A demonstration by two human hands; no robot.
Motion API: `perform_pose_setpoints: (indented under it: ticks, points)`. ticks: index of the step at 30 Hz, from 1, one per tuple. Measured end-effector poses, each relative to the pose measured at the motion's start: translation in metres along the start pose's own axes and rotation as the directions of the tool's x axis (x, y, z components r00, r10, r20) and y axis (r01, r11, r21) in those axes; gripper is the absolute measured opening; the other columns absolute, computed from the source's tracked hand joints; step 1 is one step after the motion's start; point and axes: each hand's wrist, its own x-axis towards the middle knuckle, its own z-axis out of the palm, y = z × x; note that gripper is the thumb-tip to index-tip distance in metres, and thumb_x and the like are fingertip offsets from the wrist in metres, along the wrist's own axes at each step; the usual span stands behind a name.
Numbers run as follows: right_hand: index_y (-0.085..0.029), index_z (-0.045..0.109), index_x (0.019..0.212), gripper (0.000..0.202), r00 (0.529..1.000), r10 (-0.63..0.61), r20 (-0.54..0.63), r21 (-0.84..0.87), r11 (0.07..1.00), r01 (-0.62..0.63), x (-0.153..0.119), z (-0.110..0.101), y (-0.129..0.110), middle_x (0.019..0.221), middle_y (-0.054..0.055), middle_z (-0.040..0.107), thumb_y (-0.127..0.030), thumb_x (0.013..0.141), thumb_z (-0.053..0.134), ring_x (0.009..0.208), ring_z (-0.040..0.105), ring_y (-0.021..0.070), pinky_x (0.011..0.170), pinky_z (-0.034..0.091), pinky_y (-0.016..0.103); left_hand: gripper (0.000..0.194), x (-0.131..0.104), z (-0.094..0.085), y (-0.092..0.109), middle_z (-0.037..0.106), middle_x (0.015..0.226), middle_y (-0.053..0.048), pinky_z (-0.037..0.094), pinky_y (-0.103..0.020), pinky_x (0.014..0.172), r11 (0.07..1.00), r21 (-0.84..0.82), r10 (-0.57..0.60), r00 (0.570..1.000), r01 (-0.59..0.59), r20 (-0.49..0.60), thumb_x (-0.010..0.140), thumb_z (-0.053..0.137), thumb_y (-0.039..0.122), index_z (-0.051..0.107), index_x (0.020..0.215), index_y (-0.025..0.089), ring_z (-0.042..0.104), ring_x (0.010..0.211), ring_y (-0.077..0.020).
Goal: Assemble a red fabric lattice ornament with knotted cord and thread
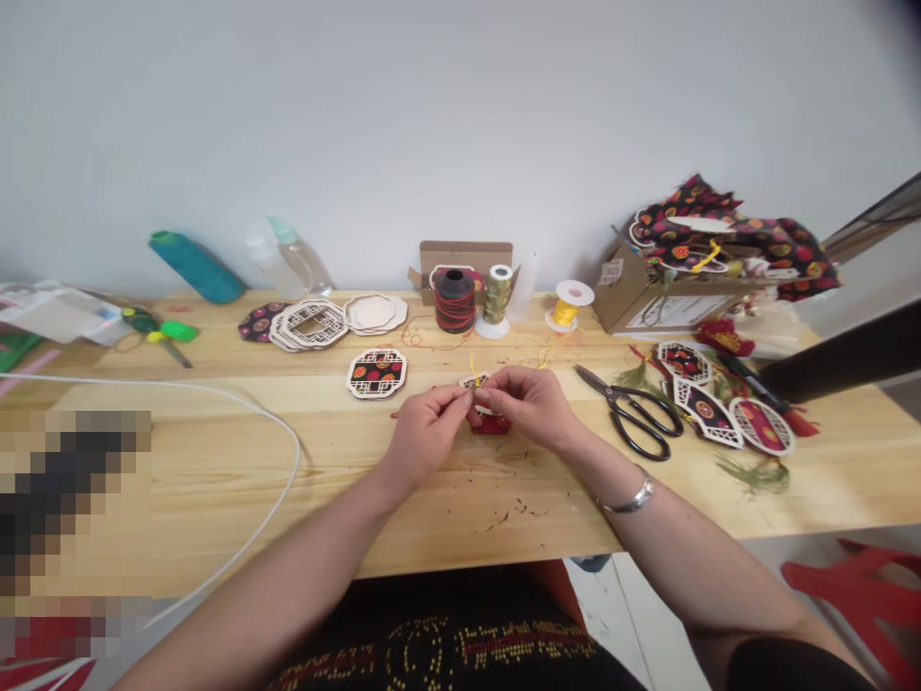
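My left hand [434, 422] and my right hand [531, 407] meet at the fingertips over the middle of the table, both closed in a pinch. Thin yellow cord [473, 366] comes up from between the fingertips. Just behind and below them is a small ornament [490, 424] with a red lower part and a pale patterned frame, mostly covered by my fingers. An octagonal ornament [376, 373] with dark floral fabric lies to the left. Black-handled scissors [633, 413] rest to the right of my right hand, blades pointing away.
Along the wall stand a dark red thread spool [455, 302], a gold thread spool [496, 297] and a yellow cord spool [568, 307]. Lattice frames [309, 324] are stacked left. A cardboard box [633, 278] holds fabric; finished ornaments [709, 413] lie before it. A white cable [288, 432] crosses the left side.
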Motion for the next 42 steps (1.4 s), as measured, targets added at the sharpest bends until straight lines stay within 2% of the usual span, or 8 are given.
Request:
perform_pose_setpoints:
  ticks: [6, 13, 18, 23, 27, 33, 39, 42]
  points:
    - [-0.015, 0.06, 0.067, 0.036, 0.997, -0.065, -0.036, 0.039, 0.997, 0.066, -0.002, -0.003, -0.007, 0.059, -0.002, 0.059, -0.048, 0.073, 0.073, 0.051, 0.048, 0.0074, 0.049, 0.041, 0.021, 0.027, 0.002, 0.0, -0.005, 0.06, 0.06, -0.001, 0.023, -0.023, 0.044, 0.981, -0.162, -0.11, 0.994, 0.104, -0.025, 0.078, 0.064, 0.04, 0.07, 0.072, 0.014, 0.035, 0.046, -0.0071]
    - [-0.015, 0.065, 0.07, 0.038, 0.992, -0.078, -0.095, -0.126, 0.99, 0.066, -0.001, 0.0, 0.001, 0.061, 0.001, 0.064, -0.052, 0.07, 0.074, 0.054, 0.053, 0.01, 0.05, 0.044, 0.022, 0.026, 0.002, 0.001, -0.004, 0.06, 0.06, -0.001, 0.026, -0.023, 0.045, 0.997, -0.064, -0.039, 0.998, 0.036, -0.043, 0.081, 0.061, 0.034, 0.068, 0.065, 0.015, 0.037, 0.047, -0.0077]
    - [-0.015, 0.066, 0.074, 0.032, 0.989, -0.135, -0.062, -0.191, 0.974, 0.121, -0.002, 0.0, 0.006, 0.064, 0.002, 0.066, -0.047, 0.079, 0.068, 0.054, 0.055, 0.0102, 0.049, 0.044, 0.021, 0.025, 0.003, 0.001, -0.005, 0.059, 0.059, -0.001, 0.028, -0.023, 0.047, 0.995, -0.085, -0.065, 0.997, 0.061, -0.048, 0.081, 0.061, 0.034, 0.068, 0.066, 0.015, 0.038, 0.048, -0.0082]
    - [-0.014, 0.068, 0.076, 0.03, 0.99, -0.118, -0.071, -0.204, 0.974, 0.101, -0.002, -0.001, 0.008, 0.066, 0.004, 0.068, -0.044, 0.075, 0.071, 0.054, 0.056, 0.0108, 0.05, 0.045, 0.022, 0.026, 0.003, 0.002, -0.009, 0.059, 0.059, 0.0, 0.027, -0.023, 0.046, 0.994, -0.087, -0.065, 0.997, 0.062, -0.036, 0.081, 0.06, 0.034, 0.066, 0.064, 0.016, 0.038, 0.047, -0.008]
    - [-0.015, 0.068, 0.079, 0.031, 0.99, -0.082, -0.116, -0.181, 0.982, 0.06, -0.001, 0.002, 0.008, 0.067, 0.004, 0.069, -0.044, 0.073, 0.072, 0.055, 0.058, 0.0119, 0.052, 0.048, 0.023, 0.025, 0.002, 0.003, -0.01, 0.061, 0.061, 0.0, 0.031, -0.022, 0.048, 1.0, -0.018, 0.016, 0.999, -0.017, -0.05, 0.082, 0.058, 0.032, 0.065, 0.064, 0.016, 0.042, 0.051, -0.0085]
    - [-0.016, 0.068, 0.078, 0.032, 0.997, 0.006, -0.073, -0.036, 0.999, -0.009, -0.001, 0.007, 0.008, 0.066, 0.004, 0.07, -0.048, 0.071, 0.073, 0.057, 0.062, 0.0146, 0.054, 0.054, 0.027, 0.023, 0.001, 0.003, -0.009, 0.06, 0.059, 0.002, 0.034, -0.023, 0.05, 0.997, 0.02, 0.077, 0.995, -0.076, -0.067, 0.083, 0.055, 0.029, 0.064, 0.065, 0.017, 0.042, 0.05, -0.0086]
    - [-0.016, 0.071, 0.074, 0.022, 0.996, -0.011, -0.093, -0.093, 0.996, 0.002, 0.0, 0.007, 0.007, 0.064, 0.002, 0.067, -0.038, 0.076, 0.068, 0.053, 0.057, 0.0112, 0.05, 0.048, 0.023, 0.024, 0.002, 0.005, -0.008, 0.061, 0.06, 0.001, 0.032, -0.023, 0.05, 0.995, 0.062, 0.081, 0.995, -0.077, -0.058, 0.082, 0.055, 0.029, 0.066, 0.065, 0.016, 0.04, 0.049, -0.0085]
    - [-0.016, 0.072, 0.074, 0.021, 0.995, -0.051, -0.084, -0.121, 0.992, 0.041, 0.001, 0.005, 0.008, 0.06, 0.0, 0.063, -0.035, 0.078, 0.065, 0.052, 0.052, 0.0093, 0.05, 0.045, 0.021, 0.025, 0.003, 0.005, -0.007, 0.06, 0.059, 0.001, 0.03, -0.023, 0.048, 0.999, 0.024, 0.042, 0.997, -0.04, -0.066, 0.081, 0.056, 0.032, 0.066, 0.065, 0.016, 0.038, 0.048, -0.0081]
